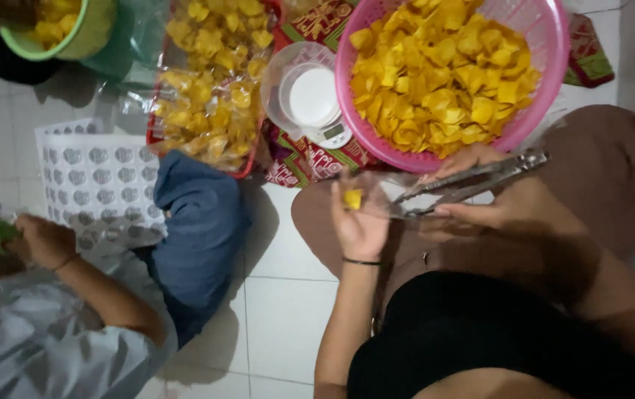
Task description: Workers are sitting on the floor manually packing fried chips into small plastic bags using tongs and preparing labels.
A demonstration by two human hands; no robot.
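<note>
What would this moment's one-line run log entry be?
left hand: holds clear bag with yellow chip | right hand: holds metal tongs | pink basket: full of chips

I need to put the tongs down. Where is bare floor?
Bare tiles lie between the blue jeans knee and the left hand. Around the pink basket, scale and chip bags, it is crowded.

Metal tongs (473,181) beside pink basket (554,44)
</note>
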